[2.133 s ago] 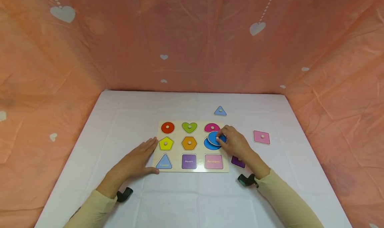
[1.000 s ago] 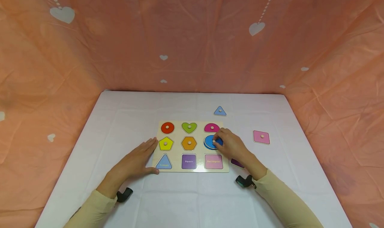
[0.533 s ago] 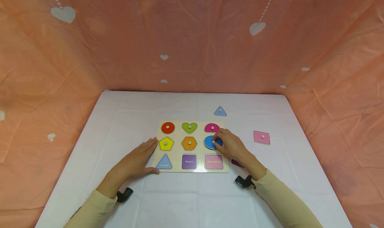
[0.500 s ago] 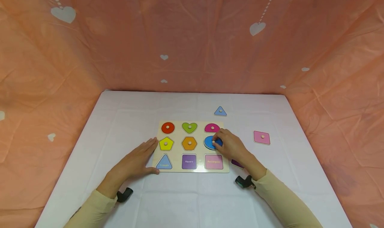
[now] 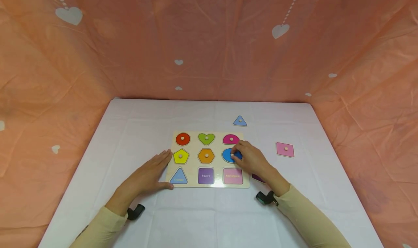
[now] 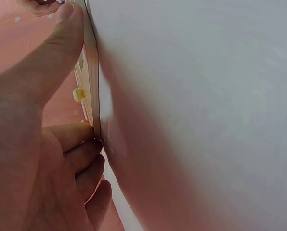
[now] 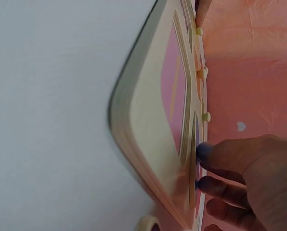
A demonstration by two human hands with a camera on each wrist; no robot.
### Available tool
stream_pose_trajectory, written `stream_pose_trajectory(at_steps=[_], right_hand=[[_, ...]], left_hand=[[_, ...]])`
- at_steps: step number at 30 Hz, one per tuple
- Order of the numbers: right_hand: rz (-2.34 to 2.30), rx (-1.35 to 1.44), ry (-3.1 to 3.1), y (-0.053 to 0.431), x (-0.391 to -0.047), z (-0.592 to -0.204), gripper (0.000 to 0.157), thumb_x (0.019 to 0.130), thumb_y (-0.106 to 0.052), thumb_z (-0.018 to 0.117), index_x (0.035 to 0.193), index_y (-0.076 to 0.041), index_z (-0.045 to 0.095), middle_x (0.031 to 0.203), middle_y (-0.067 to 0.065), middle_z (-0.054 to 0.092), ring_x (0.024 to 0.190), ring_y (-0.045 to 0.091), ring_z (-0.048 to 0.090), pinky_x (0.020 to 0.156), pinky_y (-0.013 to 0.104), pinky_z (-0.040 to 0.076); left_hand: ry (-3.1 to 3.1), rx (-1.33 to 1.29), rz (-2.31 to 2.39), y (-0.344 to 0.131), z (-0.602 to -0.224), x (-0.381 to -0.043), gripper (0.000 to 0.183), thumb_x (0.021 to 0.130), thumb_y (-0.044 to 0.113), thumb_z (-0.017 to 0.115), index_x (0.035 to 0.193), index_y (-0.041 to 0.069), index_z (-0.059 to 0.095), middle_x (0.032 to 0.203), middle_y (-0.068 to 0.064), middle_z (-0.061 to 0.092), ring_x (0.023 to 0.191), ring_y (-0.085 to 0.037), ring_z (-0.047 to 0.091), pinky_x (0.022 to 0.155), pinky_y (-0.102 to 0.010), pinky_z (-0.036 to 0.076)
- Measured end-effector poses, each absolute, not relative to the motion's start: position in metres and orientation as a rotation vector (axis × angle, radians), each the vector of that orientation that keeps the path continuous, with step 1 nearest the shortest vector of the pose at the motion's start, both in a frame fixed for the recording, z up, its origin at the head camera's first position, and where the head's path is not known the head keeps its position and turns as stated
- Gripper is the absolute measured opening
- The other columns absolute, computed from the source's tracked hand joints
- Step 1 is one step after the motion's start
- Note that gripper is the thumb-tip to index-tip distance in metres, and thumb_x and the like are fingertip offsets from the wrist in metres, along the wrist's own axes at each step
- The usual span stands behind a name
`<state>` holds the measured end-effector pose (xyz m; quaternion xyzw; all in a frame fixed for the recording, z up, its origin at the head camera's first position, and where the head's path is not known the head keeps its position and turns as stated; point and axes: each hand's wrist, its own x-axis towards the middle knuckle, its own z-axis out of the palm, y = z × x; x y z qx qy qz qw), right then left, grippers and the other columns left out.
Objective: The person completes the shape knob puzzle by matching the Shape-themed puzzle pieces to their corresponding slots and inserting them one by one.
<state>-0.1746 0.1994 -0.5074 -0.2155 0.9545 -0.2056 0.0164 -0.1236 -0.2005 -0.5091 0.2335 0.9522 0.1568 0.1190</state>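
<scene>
A wooden shape puzzle board lies mid-table. My left hand rests against its left edge, fingers extended and thumb by the near corner; the left wrist view shows the fingertips at the board's side. With thumb and fingers, my right hand pinches the knob of a blue oval piece. That piece sits in the oval recess in the board's middle row, its right part hidden by the hand. Bare recesses for a triangle, a square and a rectangle fill the near row.
A blue triangle piece lies beyond the board, and a pink rectangle piece to the right. A purple piece is partly hidden under the right wrist. Knobbed red, green heart and other pieces sit in the board.
The right hand has moved slightly left and down with the blue oval, which first overlapped its recess off-centre and now sits in it. The left hand has stayed still.
</scene>
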Motion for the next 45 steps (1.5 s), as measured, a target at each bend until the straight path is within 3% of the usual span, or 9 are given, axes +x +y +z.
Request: stream_pose_trajectory(at_steps=[30,38,45], right_hand=[[-0.624,-0.624,2.915,0.199,-0.177,-0.505,0.019,0.097,-0.026,0.081,0.110,-0.013,0.077,0.115,0.006,0.067,0.111,0.025,0.063,0.107,0.050,0.060],[-0.802,-0.511,2.914,0.205,-0.189,-0.498,0.019,0.101,-0.027,0.077,0.112,-0.011,0.077,0.110,0.002,0.067,0.099,0.021,0.061,0.090,0.043,0.062],[-0.897,-0.447,2.951,0.217,-0.207,-0.495,0.017,0.103,-0.024,0.073,0.116,-0.013,0.075,0.117,0.005,0.067,0.106,0.027,0.064,0.098,0.049,0.061]], left_hand=[[2.798,0.700,0.468,-0.201,-0.509,-0.123,0.118,0.082,0.048,0.092,0.168,-0.002,0.029,0.176,-0.018,0.028,0.162,-0.038,0.027,0.132,-0.055,0.025],[2.791,0.682,0.473,-0.200,-0.506,-0.123,0.118,0.082,0.048,0.092,0.168,-0.002,0.029,0.176,-0.018,0.028,0.162,-0.038,0.027,0.132,-0.055,0.026],[2.795,0.673,0.465,-0.200,-0.506,-0.123,0.119,0.081,0.048,0.093,0.168,-0.001,0.028,0.176,-0.017,0.027,0.162,-0.038,0.027,0.131,-0.056,0.027]])
